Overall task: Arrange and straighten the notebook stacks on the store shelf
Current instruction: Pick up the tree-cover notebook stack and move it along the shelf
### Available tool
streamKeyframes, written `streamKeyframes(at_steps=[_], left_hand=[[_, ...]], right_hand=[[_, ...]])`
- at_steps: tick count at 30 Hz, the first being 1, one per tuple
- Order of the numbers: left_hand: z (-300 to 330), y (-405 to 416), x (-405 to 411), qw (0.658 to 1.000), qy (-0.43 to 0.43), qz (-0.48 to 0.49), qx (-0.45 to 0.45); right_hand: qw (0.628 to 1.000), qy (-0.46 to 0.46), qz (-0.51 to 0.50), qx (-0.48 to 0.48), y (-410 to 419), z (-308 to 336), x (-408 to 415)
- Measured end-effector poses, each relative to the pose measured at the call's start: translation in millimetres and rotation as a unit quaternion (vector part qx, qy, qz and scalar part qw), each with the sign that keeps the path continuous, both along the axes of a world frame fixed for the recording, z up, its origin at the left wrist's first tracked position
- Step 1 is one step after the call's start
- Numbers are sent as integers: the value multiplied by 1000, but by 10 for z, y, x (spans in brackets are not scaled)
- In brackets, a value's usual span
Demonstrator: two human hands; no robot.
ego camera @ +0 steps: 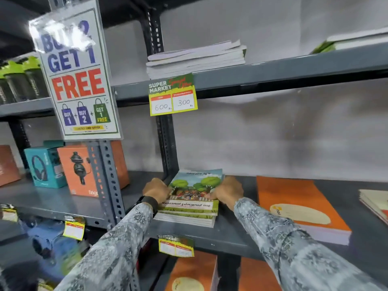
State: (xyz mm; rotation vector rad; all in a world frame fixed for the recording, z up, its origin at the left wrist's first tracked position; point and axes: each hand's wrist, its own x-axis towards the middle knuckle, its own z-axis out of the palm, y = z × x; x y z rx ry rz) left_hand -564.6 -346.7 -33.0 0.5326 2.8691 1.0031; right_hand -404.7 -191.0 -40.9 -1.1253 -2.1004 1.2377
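A stack of notebooks with green tree covers (194, 185) lies on the grey middle shelf (231, 229), beside the upright post. My left hand (156, 189) grips the stack's left edge. My right hand (226, 191) grips its right edge, fingers over the top cover. An orange notebook stack (298, 204) lies flat to the right. At the far right edge is another small stack (375, 201). On the upper shelf a white-edged stack (197, 58) sits slightly fanned.
A perforated steel post (105, 181) stands left of my arms, with a "Buy 2 Get 1 Free" sign (77, 74) on it. Headphone boxes (46, 166) fill the left shelf. Price tags (173, 97) hang on the shelf edges. More orange notebooks (193, 271) lie below.
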Motion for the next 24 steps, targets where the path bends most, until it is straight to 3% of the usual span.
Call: streamKeyframes(at_steps=[3,6,11,17,24], left_hand=[[-9,-5,8,1000,2,7,-17],[83,-9,128,999,41,15,-16],[384,335,702,976,177,-78,104],[851,1315,1985,935,201,-203,209],[890,2584,3762,886,210,-345,229]], right_hand=[[1000,-11,3,17,1,-17,34],[999,41,19,31,63,-35,135],[982,160,23,102,441,194,605],[936,292,3,196,1228,608,1779],[907,289,-108,287,2310,708,3853]])
